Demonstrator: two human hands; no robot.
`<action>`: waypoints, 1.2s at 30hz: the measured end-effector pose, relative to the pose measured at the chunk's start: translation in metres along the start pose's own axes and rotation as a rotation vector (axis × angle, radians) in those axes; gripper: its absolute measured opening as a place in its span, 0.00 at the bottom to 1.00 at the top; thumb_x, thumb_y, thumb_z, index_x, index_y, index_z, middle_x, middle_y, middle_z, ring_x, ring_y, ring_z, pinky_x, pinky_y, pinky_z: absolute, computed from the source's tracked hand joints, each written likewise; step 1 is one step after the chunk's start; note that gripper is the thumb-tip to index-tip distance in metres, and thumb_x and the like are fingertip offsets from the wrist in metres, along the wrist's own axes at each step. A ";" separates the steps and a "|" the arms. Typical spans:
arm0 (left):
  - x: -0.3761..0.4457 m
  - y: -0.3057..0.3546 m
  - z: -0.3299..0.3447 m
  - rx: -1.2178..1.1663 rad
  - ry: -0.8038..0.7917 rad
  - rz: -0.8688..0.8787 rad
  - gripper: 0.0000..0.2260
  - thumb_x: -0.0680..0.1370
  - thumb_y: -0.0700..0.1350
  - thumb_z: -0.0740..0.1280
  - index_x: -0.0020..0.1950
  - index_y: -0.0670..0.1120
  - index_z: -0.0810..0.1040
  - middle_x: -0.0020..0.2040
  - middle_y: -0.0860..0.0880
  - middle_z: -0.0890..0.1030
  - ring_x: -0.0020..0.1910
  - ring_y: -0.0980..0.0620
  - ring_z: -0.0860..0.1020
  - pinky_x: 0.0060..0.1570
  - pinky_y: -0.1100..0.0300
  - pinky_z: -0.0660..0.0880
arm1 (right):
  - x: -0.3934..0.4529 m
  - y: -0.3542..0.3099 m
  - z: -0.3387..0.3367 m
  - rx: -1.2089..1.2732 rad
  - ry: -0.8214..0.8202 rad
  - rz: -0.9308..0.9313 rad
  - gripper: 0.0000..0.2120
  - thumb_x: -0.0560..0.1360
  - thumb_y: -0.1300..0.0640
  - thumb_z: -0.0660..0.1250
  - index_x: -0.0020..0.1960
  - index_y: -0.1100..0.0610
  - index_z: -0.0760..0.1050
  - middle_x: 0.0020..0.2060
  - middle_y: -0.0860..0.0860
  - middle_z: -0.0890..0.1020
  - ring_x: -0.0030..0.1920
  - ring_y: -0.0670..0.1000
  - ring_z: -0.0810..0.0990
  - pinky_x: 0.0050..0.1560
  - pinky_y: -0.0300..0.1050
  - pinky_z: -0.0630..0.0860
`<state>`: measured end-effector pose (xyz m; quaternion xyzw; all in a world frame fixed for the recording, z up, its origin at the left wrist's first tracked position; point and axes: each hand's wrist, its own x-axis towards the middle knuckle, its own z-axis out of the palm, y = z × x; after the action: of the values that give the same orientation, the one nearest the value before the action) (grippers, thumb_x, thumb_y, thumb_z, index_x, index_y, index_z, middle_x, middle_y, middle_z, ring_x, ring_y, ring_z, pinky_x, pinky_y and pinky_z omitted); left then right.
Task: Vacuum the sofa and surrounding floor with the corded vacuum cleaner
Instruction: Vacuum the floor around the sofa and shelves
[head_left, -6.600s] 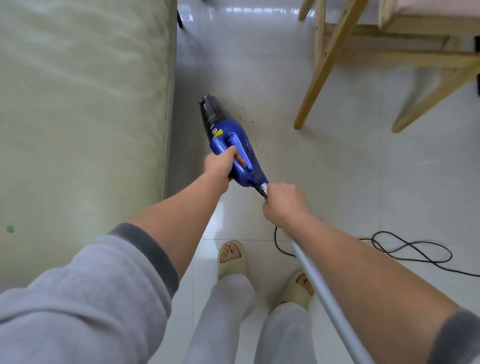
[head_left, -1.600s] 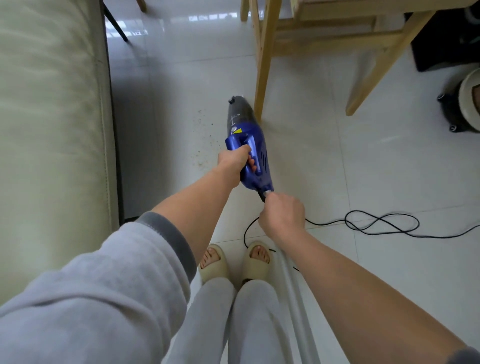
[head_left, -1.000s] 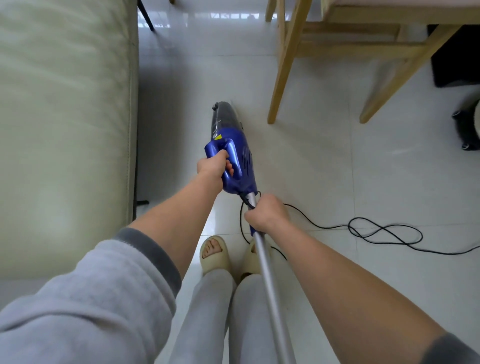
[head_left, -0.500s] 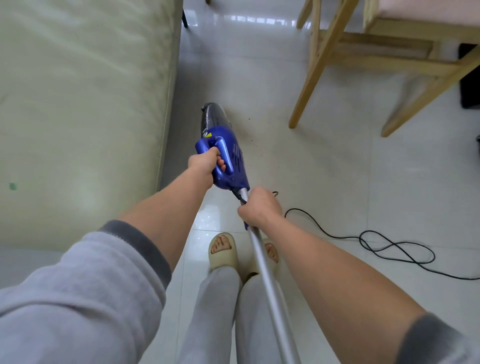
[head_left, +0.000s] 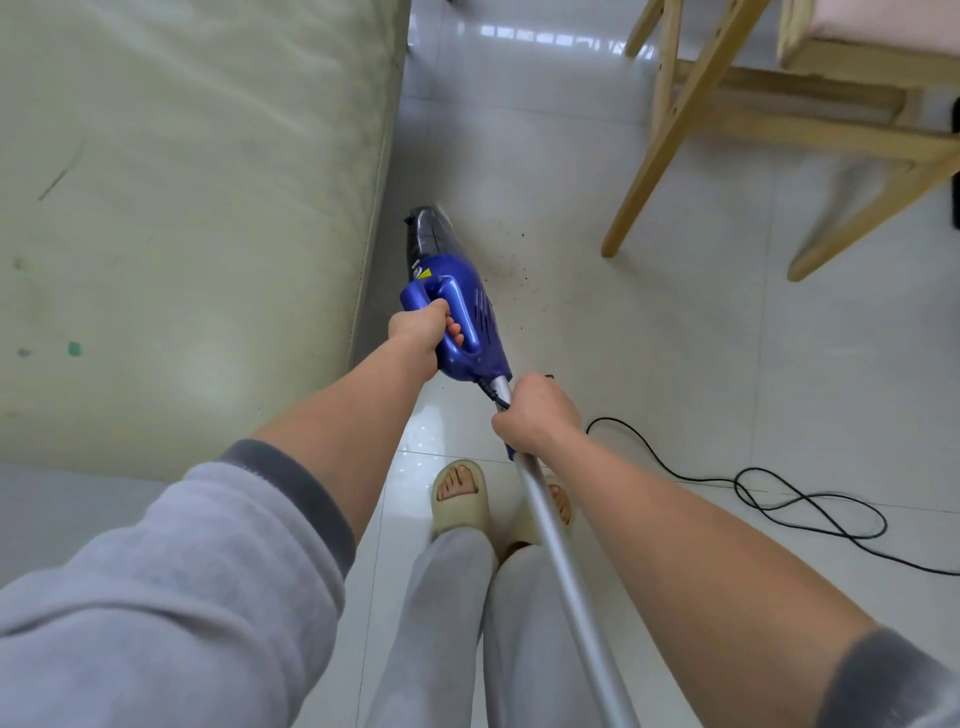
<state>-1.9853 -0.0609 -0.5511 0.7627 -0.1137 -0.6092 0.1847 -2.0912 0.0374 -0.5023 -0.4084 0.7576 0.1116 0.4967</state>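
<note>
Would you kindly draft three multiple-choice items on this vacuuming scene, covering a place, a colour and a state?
1. The sofa lies where relative to the vacuum cleaner?
A. Its left
B. Its right
C. Behind the chair

2. The vacuum cleaner's body is
A. red
B. blue
C. white

3. The left hand is
A. hanging idle
B. flat on the sofa
C. gripping the handle

Answers: 1 A, the sofa fills the left side; 2 B, the housing is blue; 3 C, fingers wrap the handle, while the right hand holds the metal tube.

Grey sleeves (head_left: 171, 587) (darker cuffs), pale trousers (head_left: 447, 623), seemingly beige slippers (head_left: 460, 501)
</note>
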 end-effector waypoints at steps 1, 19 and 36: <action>0.000 0.000 0.001 0.007 -0.002 -0.001 0.05 0.77 0.37 0.62 0.41 0.41 0.74 0.30 0.48 0.74 0.27 0.55 0.73 0.29 0.64 0.73 | 0.000 0.001 -0.001 -0.013 0.004 -0.002 0.11 0.71 0.64 0.61 0.35 0.55 0.62 0.32 0.51 0.72 0.37 0.56 0.73 0.27 0.41 0.61; -0.023 -0.012 0.044 0.121 -0.011 -0.038 0.07 0.78 0.39 0.60 0.41 0.42 0.73 0.30 0.49 0.74 0.27 0.54 0.73 0.32 0.62 0.73 | -0.006 0.043 -0.023 -0.026 0.073 0.014 0.04 0.71 0.63 0.60 0.44 0.56 0.72 0.39 0.53 0.80 0.40 0.55 0.76 0.28 0.40 0.63; -0.048 -0.042 0.107 0.214 -0.085 -0.060 0.05 0.78 0.40 0.61 0.51 0.42 0.74 0.30 0.49 0.74 0.27 0.53 0.73 0.30 0.62 0.72 | -0.014 0.111 -0.042 -0.003 0.131 0.078 0.06 0.73 0.61 0.63 0.50 0.56 0.75 0.44 0.54 0.82 0.43 0.56 0.75 0.38 0.42 0.67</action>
<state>-2.1023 -0.0187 -0.5463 0.7545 -0.1630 -0.6307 0.0793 -2.1978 0.0918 -0.4965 -0.3858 0.8037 0.1050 0.4407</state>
